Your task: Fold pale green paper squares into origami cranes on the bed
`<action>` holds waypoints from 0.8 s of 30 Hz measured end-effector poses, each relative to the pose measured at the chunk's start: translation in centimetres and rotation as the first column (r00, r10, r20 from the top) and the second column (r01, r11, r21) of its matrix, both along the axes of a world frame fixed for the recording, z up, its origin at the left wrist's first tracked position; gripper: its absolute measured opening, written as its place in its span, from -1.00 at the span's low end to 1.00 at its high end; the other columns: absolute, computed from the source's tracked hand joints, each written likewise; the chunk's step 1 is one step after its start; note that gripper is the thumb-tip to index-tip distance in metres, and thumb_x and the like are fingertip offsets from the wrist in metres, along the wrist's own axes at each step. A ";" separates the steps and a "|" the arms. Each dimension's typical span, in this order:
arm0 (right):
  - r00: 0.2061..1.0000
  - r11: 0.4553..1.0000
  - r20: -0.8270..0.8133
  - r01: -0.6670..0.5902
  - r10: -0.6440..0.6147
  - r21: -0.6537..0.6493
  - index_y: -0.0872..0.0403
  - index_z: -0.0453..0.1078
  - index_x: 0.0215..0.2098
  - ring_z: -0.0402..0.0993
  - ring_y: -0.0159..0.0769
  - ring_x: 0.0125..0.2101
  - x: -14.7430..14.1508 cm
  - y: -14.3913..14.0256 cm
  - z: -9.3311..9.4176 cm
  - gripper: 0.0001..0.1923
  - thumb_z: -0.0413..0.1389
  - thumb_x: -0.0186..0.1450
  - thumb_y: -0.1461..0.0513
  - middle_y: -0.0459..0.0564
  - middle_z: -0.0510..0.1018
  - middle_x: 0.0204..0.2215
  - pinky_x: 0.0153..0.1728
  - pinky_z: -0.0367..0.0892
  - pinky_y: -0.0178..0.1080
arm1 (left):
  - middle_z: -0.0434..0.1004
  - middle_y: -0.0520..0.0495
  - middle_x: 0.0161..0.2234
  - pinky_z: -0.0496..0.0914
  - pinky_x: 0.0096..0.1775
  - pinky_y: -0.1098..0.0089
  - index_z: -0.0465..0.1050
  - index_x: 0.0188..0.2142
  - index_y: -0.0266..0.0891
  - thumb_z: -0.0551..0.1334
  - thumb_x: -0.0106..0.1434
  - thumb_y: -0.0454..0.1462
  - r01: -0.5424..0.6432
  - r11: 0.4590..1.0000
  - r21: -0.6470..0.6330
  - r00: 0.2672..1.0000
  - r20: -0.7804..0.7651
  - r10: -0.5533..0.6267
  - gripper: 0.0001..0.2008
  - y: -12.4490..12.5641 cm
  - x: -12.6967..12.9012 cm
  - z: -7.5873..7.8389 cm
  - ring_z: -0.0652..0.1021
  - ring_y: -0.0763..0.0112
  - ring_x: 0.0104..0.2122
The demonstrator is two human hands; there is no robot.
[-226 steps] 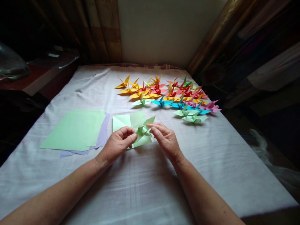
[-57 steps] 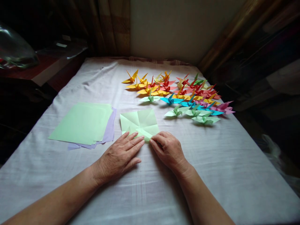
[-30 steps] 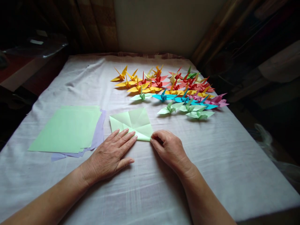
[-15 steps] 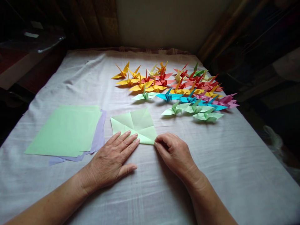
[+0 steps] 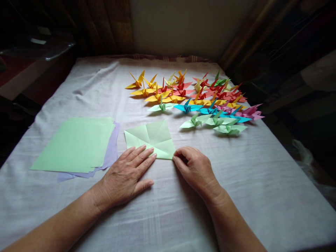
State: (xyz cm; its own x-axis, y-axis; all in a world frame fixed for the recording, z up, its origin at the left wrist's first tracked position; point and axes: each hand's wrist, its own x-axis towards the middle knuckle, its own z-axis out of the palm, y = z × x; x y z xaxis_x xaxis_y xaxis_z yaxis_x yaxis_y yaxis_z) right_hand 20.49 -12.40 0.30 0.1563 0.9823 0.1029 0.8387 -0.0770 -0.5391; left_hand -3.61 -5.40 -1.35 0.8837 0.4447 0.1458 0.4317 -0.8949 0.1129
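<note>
Both hands rest on the white cloth [image 5: 236, 182] at the near edge of a creased pale green paper square [image 5: 149, 134]. Her left hand [image 5: 126, 175] lies flat and spread, palm down, its fingertips [image 5: 147, 153] pressing on the square's near-left part. Her right hand [image 5: 195, 168] is curled loosely, fingers bent under, its fingertips [image 5: 176, 158] touching the square's near-right corner; it grips nothing that I can see. The square lies flat in the middle of the table, its near edge folded up into a narrow strip. Just to its left sits a stack of green sheets [image 5: 75, 145] over lilac ones [image 5: 111, 150]. Beyond the square, well apart from the hands, stands a crowd of folded paper cranes [image 5: 194, 99] in yellow, red, blue, pink and green.
</note>
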 end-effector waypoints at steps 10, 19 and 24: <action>0.999 0.993 0.016 -0.035 0.034 0.114 0.04 0.46 -0.35 0.46 -0.26 -0.33 0.1 -0.1 0.0 -0.90 0.11 0.32 0.26 -0.06 0.58 -0.38 -0.24 0.28 -0.26 | 0.24 -0.11 0.34 0.07 0.29 0.08 0.16 0.36 -0.14 0.05 0.40 0.11 -0.020 1.000 -0.023 0.999 -0.051 0.019 -0.34 -0.1 0.0 0.1 0.25 0.07 0.31; 0.976 0.959 0.066 -0.218 0.209 0.183 0.02 0.54 -0.20 0.47 -0.30 -0.33 -0.7 -0.6 0.3 -0.81 0.07 0.39 0.26 -0.05 0.57 -0.38 -0.27 0.30 -0.31 | 0.26 -0.13 0.33 0.04 0.31 0.09 0.18 0.34 -0.20 0.07 0.40 0.08 -0.007 1.000 -0.011 1.000 -0.018 0.007 -0.35 -0.2 0.3 0.2 0.25 0.09 0.31; 0.941 0.957 0.234 -0.271 0.243 0.099 -0.02 0.56 -0.13 0.43 -0.28 -0.35 -1.3 -1.0 0.9 -0.77 0.06 0.37 0.28 -0.04 0.55 -0.39 -0.32 0.23 -0.29 | 0.24 -0.11 0.34 0.02 0.32 0.08 0.18 0.34 -0.19 0.09 0.38 0.10 -0.009 1.000 -0.020 0.999 -0.032 0.009 -0.33 -0.2 0.2 0.1 0.24 0.09 0.32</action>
